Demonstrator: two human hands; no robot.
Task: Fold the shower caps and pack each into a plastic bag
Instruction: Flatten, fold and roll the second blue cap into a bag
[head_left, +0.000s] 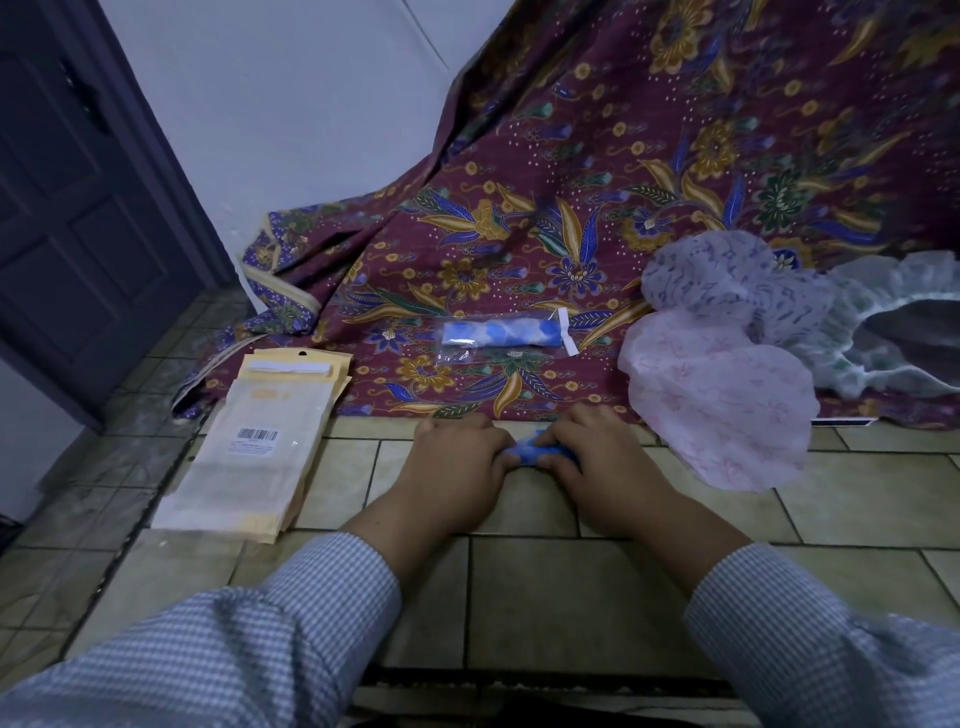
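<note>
A blue patterned shower cap (530, 453), rolled into a small bundle, lies on the tiled floor between my hands. My left hand (457, 457) and my right hand (587, 457) both grip it with curled fingers, hiding most of it. A packed blue cap in a clear plastic bag (501, 333) lies on the batik cloth beyond. Loose caps sit at the right: a pink one (722, 405), a lilac one (727, 280) and a white-green one (893, 317). A stack of empty plastic bags (260, 447) with cream backing lies at the left.
A maroon floral batik cloth (597, 156) covers the floor ahead and rises up behind. Beige tiled floor (571, 597) lies under my forearms. A dark door (78, 208) and a white wall (311, 104) stand at the left.
</note>
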